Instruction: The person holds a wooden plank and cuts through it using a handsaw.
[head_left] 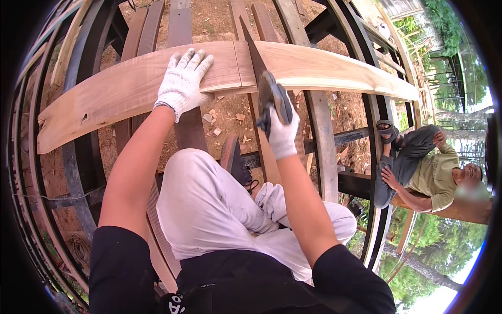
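A long pale wooden plank [125, 86] lies crosswise in front of me over several beams. My left hand [183, 82], in a white knit glove, rests on the plank with its fingers stretched out. My right hand [285, 131], also gloved, is closed round the dark handle of a handsaw [255, 55]. The saw's blade points away from me across the plank, just right of a thin dark line on the wood. Whether its teeth are in the wood, I cannot tell.
Dark metal rails [83, 136] and spaced wooden beams [321, 141] form the frame under the plank and around my bent legs. Wood offcuts [217, 132] litter the earth below. At the right, another person [431, 175] in a green shirt sits on the frame.
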`<state>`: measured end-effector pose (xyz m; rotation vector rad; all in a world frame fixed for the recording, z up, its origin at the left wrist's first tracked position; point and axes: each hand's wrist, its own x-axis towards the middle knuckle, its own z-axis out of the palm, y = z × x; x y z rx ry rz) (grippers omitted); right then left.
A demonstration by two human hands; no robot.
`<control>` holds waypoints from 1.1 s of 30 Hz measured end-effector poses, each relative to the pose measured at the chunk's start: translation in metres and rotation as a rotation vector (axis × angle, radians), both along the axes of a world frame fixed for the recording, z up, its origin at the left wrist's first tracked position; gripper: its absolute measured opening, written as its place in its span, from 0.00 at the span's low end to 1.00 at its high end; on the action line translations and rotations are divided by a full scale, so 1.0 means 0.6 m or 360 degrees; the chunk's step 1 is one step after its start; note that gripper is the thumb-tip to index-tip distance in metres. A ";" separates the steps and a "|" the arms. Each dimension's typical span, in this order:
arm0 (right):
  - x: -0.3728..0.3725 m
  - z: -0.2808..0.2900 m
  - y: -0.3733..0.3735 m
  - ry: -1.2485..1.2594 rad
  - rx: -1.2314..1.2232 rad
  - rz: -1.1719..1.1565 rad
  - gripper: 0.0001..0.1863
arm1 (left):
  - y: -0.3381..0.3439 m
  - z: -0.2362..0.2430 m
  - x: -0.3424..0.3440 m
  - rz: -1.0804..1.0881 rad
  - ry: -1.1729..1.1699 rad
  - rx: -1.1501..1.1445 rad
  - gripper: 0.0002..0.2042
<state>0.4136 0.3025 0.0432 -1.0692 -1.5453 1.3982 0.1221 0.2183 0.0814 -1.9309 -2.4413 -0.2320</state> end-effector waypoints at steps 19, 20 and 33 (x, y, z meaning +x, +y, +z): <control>0.130 -0.035 -0.167 0.0114 0.0057 0.0007 0.33 | -0.017 -0.005 -0.010 0.0010 0.0070 -0.0050 0.52; 0.155 -0.019 -0.202 0.0089 0.0093 0.0023 0.34 | -0.014 -0.003 -0.018 0.0029 0.0076 -0.0067 0.52; 0.094 -0.032 -0.150 0.0241 -0.0056 0.0033 0.28 | -0.014 -0.001 -0.013 0.0011 0.0059 -0.0053 0.52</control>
